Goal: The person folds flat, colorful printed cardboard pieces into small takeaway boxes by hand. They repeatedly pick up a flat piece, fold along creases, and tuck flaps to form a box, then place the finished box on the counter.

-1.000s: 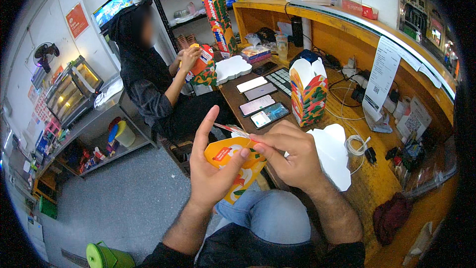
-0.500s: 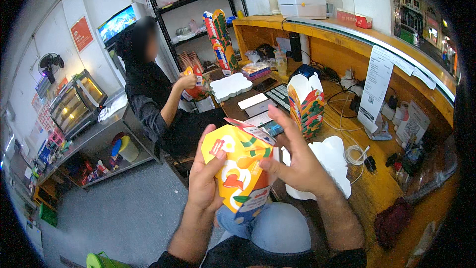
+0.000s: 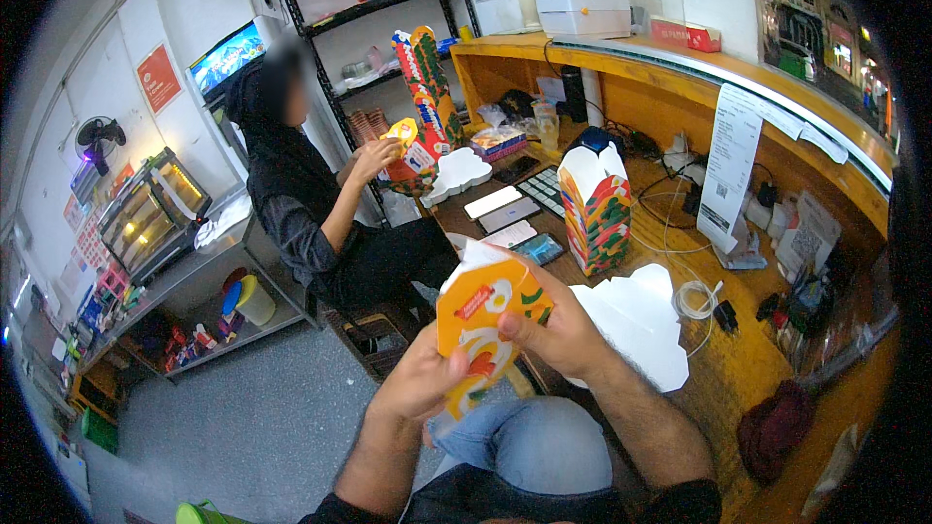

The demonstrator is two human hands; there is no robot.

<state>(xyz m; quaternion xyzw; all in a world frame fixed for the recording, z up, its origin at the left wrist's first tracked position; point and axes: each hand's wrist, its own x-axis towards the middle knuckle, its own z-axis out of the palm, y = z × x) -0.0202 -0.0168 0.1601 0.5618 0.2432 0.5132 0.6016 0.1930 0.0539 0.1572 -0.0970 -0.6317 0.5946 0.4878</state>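
Above my lap I hold a yellow-orange patterned paper food carton (image 3: 478,335), tilted, with white flaps at its top. My left hand (image 3: 419,376) grips its lower left side, thumb against the printed face. My right hand (image 3: 561,332) is wrapped round the right side, thumb pressed on the front and fingers hidden behind. To the right of my hands, flat white carton blanks (image 3: 641,320) lie on the wooden desk. Beyond them stands a nested stack of patterned cartons (image 3: 594,218), white inner flaps upward.
A co-worker (image 3: 301,175) sits at the far left, handling another patterned carton (image 3: 413,160) near a tall carton stack (image 3: 427,82) and white blanks (image 3: 458,177). Phones (image 3: 492,203), a keyboard (image 3: 547,190), a white cable (image 3: 697,301) and a hanging receipt (image 3: 726,165) are around the desk.
The carton in my hands has turned and become narrower, its white flaps now facing up. My left hand has moved lower on it. The co-worker's carton has been raised and turned.
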